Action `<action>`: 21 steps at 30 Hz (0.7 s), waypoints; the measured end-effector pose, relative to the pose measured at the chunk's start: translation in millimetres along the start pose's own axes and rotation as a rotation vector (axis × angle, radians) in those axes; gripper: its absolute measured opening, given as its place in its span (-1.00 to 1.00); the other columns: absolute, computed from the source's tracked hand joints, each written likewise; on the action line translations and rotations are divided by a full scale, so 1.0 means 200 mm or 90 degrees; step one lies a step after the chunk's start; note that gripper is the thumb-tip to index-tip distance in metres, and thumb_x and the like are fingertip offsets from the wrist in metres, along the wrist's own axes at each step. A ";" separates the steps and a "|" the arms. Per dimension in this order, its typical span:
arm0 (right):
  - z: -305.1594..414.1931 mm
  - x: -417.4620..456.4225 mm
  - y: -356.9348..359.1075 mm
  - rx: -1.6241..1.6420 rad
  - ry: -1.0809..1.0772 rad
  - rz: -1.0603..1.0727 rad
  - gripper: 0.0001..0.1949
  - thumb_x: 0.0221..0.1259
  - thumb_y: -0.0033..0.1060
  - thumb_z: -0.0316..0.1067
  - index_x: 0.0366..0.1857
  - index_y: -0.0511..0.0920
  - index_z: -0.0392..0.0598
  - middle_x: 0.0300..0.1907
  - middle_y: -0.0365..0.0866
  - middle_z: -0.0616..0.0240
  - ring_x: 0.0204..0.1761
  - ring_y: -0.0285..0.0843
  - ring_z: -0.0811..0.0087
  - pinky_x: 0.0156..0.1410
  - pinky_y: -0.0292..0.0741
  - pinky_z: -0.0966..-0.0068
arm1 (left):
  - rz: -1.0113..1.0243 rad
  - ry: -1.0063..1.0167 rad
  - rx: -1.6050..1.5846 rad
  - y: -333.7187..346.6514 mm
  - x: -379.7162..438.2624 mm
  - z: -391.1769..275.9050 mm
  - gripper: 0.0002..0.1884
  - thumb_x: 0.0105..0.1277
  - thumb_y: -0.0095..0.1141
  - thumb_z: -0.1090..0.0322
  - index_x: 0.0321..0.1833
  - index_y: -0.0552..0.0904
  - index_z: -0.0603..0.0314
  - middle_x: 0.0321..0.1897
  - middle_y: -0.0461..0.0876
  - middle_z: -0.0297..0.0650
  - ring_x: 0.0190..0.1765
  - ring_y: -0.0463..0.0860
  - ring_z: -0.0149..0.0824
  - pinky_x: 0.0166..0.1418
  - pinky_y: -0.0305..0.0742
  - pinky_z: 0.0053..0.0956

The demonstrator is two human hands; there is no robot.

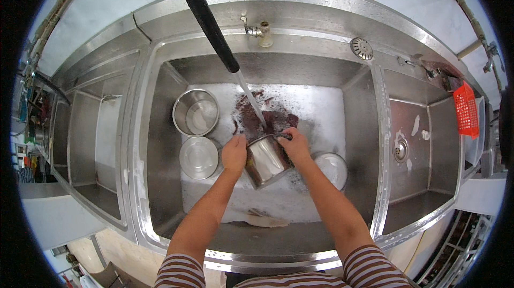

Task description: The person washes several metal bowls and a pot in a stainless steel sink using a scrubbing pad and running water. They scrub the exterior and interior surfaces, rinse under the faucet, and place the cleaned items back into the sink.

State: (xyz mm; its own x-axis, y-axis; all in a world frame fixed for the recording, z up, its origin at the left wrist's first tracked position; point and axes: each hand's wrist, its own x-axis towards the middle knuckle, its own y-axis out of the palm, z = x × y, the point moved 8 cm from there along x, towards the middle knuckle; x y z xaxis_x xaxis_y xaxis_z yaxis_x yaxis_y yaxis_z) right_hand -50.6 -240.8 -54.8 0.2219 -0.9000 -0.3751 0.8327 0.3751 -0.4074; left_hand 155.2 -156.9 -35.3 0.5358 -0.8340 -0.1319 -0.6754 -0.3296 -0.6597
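Observation:
Both hands hold a shiny stainless steel pot, tilted over the middle basin of a steel sink. My left hand grips its left side near the rim; my right hand grips the rim's right side, at a dark part that may be a handle. Water from a black hose falls at the pot's mouth, whose inside is hidden. Dark reddish-brown residue lies on the basin floor just beyond it. To the left stand an open steel pot and a round metal vessel. Another round metal piece sits by my right forearm.
Smaller basins lie left and right of the middle one. Behind are a metal tap and a round drain strainer on the ledge. A red plastic basket stands at the far right edge.

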 end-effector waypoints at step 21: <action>0.33 -0.34 0.07 -0.093 -0.422 -0.008 -0.80 -0.13 0.36 -0.46 -0.37 0.55 -0.08 -0.38 0.41 0.20 -0.20 0.42 0.11 -0.16 0.41 0.32 | -0.056 0.088 0.049 0.09 -0.03 -0.16 -0.48 0.34 -0.08 0.03 -0.58 0.50 0.43 -0.68 0.42 0.13 -0.61 0.42 0.08 -0.42 0.31 -0.14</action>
State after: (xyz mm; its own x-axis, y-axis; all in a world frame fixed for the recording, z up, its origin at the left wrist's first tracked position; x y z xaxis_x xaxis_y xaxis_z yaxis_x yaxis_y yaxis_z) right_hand -20.5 -190.1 20.7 0.5153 -0.8329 0.2019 0.7708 0.3474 -0.5339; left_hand 123.1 -171.9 -22.2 0.5121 -0.8585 0.0286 -0.5852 -0.3730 -0.7201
